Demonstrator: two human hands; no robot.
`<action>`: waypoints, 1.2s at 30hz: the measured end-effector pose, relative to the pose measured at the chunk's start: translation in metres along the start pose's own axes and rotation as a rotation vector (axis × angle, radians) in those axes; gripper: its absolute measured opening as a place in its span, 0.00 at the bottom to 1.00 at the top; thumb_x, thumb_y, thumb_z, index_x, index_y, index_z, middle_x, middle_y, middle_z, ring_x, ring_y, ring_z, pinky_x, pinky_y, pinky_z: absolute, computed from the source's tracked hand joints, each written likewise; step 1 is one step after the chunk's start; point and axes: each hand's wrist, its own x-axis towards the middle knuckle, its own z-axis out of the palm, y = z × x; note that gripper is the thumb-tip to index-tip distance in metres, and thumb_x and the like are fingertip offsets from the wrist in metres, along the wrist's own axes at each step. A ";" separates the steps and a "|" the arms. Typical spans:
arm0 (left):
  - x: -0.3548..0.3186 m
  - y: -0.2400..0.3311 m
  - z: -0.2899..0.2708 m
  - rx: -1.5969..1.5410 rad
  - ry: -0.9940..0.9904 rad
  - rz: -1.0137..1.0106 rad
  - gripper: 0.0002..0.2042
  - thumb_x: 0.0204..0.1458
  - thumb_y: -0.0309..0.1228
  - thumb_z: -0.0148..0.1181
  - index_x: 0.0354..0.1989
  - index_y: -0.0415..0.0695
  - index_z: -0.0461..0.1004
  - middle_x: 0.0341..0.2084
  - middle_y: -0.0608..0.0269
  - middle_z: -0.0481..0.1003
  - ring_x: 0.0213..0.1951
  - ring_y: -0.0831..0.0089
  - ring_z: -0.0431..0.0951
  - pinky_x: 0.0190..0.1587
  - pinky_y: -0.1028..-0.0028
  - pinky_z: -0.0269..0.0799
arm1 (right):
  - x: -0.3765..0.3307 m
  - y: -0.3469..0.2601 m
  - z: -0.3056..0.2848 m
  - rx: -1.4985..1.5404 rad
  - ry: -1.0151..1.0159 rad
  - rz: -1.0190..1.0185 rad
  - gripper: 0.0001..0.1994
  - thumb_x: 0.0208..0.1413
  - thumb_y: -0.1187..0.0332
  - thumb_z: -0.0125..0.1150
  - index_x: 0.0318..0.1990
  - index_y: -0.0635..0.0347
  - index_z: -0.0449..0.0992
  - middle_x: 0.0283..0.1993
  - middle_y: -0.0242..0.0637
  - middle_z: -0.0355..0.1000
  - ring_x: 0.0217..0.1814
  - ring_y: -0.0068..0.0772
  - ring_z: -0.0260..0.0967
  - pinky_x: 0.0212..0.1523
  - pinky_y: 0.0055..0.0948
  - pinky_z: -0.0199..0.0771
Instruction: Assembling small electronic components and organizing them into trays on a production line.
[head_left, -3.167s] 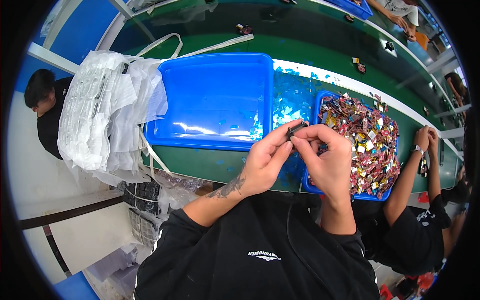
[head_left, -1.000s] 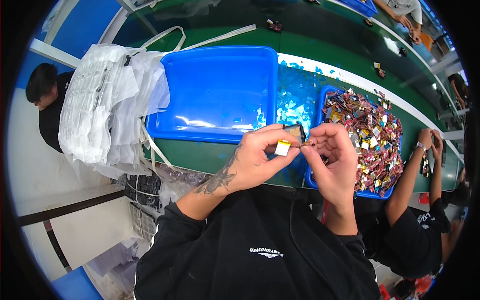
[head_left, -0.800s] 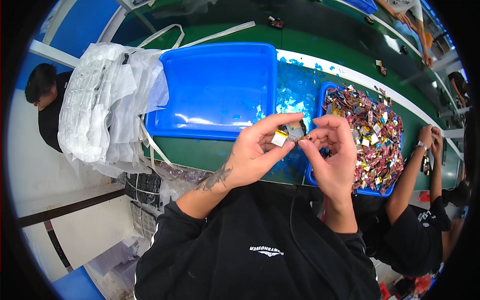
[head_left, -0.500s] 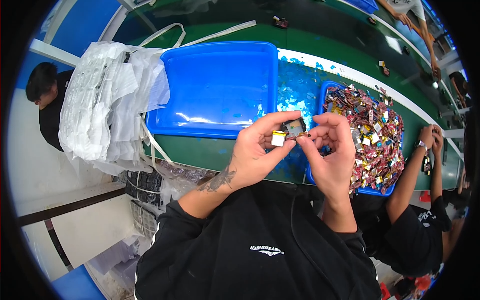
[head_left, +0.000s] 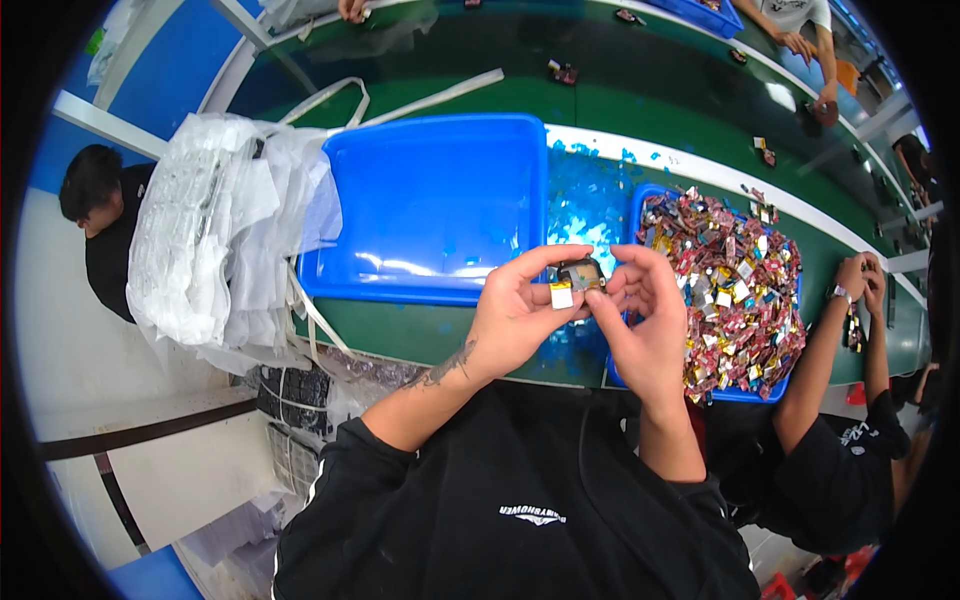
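Between my two hands is a small black device housing [head_left: 583, 272], its inner side facing up. A small white battery with yellow tape [head_left: 561, 295] hangs beside its left edge, next to my fingers. My left hand [head_left: 508, 318] grips the housing from the left, thumb below and fingers behind. On the other side my right hand [head_left: 648, 328] pinches the housing's right edge, its thumb on the lower rim. The fingertips hide part of the inside, and any thin wires there are too small to make out.
A blue tray [head_left: 430, 210] lies on the green bench, with blue film scraps [head_left: 583, 195] beside it. At right, another blue bin holds a heap of small circuit boards and batteries [head_left: 735, 290]. White plastic sheets [head_left: 215, 230] are stacked left. A co-worker's hands [head_left: 860, 275] work at right.
The black housing has turned so that more of its inside shows. My right fingers have moved in from the small parts at its edge onto the housing. The whole view has shifted slightly.
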 end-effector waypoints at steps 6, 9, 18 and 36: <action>0.093 0.019 -0.010 0.233 -0.007 -0.115 0.25 0.51 0.16 0.58 0.58 0.36 0.60 0.42 0.52 0.74 0.42 0.66 0.79 0.45 0.72 0.79 | -0.040 -0.014 -0.039 0.083 0.055 -0.167 0.22 0.44 0.82 0.65 0.50 0.67 0.69 0.35 0.35 0.68 0.34 0.22 0.68 0.39 0.22 0.70; 0.175 0.018 -0.013 0.309 0.031 -0.183 0.24 0.50 0.15 0.58 0.57 0.37 0.61 0.41 0.51 0.75 0.40 0.64 0.80 0.42 0.73 0.80 | -0.068 -0.001 -0.057 -0.019 0.219 -0.336 0.19 0.46 0.76 0.67 0.46 0.68 0.70 0.33 0.36 0.68 0.32 0.28 0.68 0.37 0.26 0.68; 0.303 -0.028 0.025 0.728 0.139 -0.152 0.30 0.43 0.13 0.62 0.57 0.38 0.61 0.42 0.50 0.73 0.41 0.63 0.79 0.40 0.72 0.80 | -0.130 0.063 -0.094 -0.734 0.845 -0.266 0.26 0.52 0.53 0.65 0.50 0.64 0.68 0.58 0.53 0.54 0.60 0.50 0.53 0.58 0.47 0.55; 0.316 -0.033 0.038 1.400 0.098 0.230 0.22 0.44 0.34 0.66 0.49 0.43 0.72 0.45 0.50 0.75 0.48 0.57 0.75 0.52 0.63 0.69 | -0.100 0.109 -0.104 -0.766 0.925 -0.309 0.30 0.61 0.44 0.43 0.52 0.66 0.64 0.62 0.57 0.52 0.64 0.54 0.51 0.63 0.51 0.48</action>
